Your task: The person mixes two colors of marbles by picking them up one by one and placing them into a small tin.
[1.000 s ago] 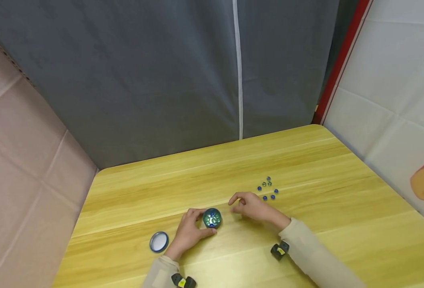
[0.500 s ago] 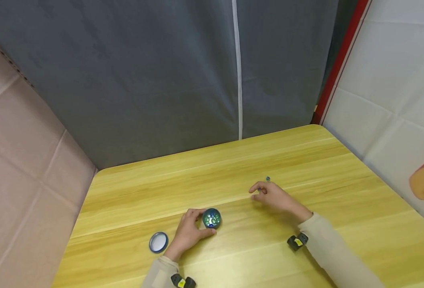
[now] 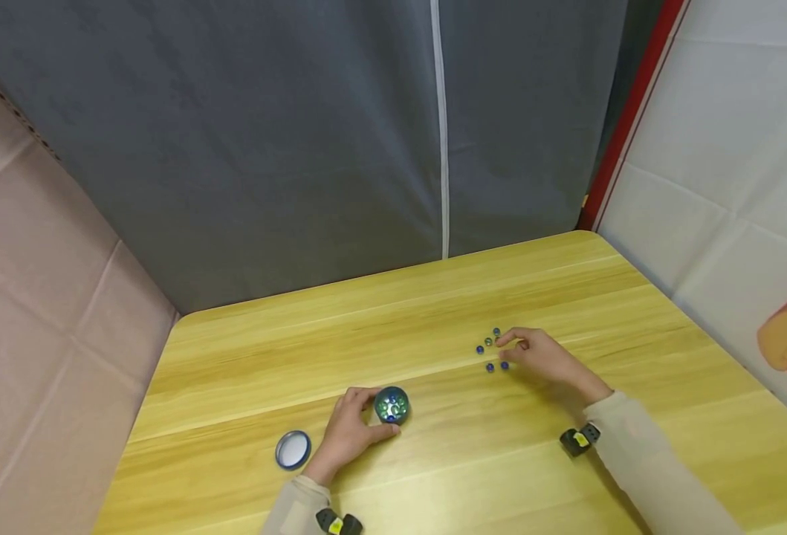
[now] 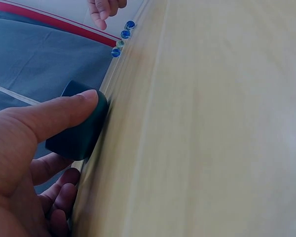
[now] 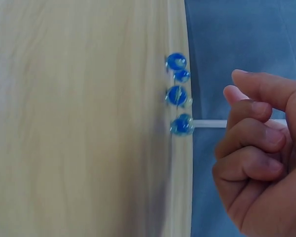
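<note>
My left hand [image 3: 354,433] grips a small round dark teal jar [image 3: 398,390], thumb on the near side and fingers round the far side. Green and blue marbles lie inside it. In the left wrist view, the thumb presses the wall of the jar [image 4: 81,133]. My right hand [image 3: 545,358] hovers at the right of several loose blue and clear marbles [image 3: 490,367] on the table. The right wrist view shows this hand [image 5: 261,153] with nothing held, thumb and index finger apart, other fingers loosely bent, beside the marbles [image 5: 177,96].
A blue-rimmed lid [image 3: 293,450] with a white inside lies left of my left hand. The wood-grain table [image 3: 286,342] ends at a grey curtain [image 3: 299,148] behind. Pale fabric walls [image 3: 734,178] stand at the sides.
My right hand has moved right and away from me, from near the jar over to the loose marbles. The left hand and the jar have stayed in place.
</note>
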